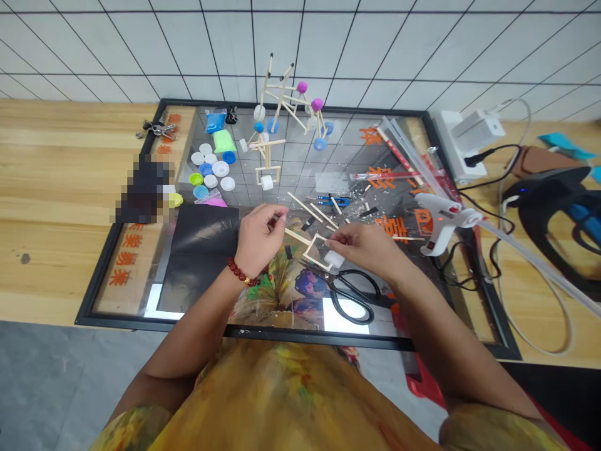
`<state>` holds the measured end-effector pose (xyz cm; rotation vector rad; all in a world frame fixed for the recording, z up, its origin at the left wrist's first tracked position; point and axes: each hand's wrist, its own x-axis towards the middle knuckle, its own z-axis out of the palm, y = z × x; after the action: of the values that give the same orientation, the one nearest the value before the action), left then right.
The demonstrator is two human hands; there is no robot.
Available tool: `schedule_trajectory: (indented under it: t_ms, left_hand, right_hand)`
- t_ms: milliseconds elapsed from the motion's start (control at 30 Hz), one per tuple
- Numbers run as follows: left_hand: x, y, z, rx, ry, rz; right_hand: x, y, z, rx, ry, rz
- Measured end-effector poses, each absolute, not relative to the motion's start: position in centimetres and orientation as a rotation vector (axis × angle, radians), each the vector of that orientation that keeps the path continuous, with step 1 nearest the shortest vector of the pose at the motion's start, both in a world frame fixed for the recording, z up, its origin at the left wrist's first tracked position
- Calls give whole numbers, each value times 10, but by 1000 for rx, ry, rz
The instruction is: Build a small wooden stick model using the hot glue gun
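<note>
Head view: right hand (359,245) pinches the stick frame (310,245), left hand (260,235) nearby.

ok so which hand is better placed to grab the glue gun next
Probably the right: the right hand is nearer the glue gun, while the left hand would have to reach across. The right seems to be pinching the stick frame, so it may need to let go first.

A wooden desk (51,207) carries a black-framed glass panel (197,316), a bunch of keys (159,129) partly over the frame's left edge, and, on the right, a white power strip (451,141), a brown case (533,164), a black curved object (539,219) and loose cables (568,332)
</note>
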<state>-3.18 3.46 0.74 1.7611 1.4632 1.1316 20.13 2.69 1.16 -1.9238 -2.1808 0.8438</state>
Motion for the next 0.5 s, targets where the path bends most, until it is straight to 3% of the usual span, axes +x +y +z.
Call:
schedule_trajectory:
  t_ms: [133, 200, 333, 500]
  left_hand:
    - [-32, 35, 7, 1751, 1460, 1167]
    - [-33, 36, 7, 1739, 1454, 1184]
    - [-32, 35, 10, 1741, 1441, 1207]
    - [-32, 35, 8, 1754, 1439, 1199]
  right_hand:
    - [206, 23, 22, -1702, -2082, 1065]
    - [210, 15, 36, -1602, -2013, 1012]
    - [211, -6, 57, -1529, -2089, 580]
    - [192, -30, 37, -1605, -2425, -85]
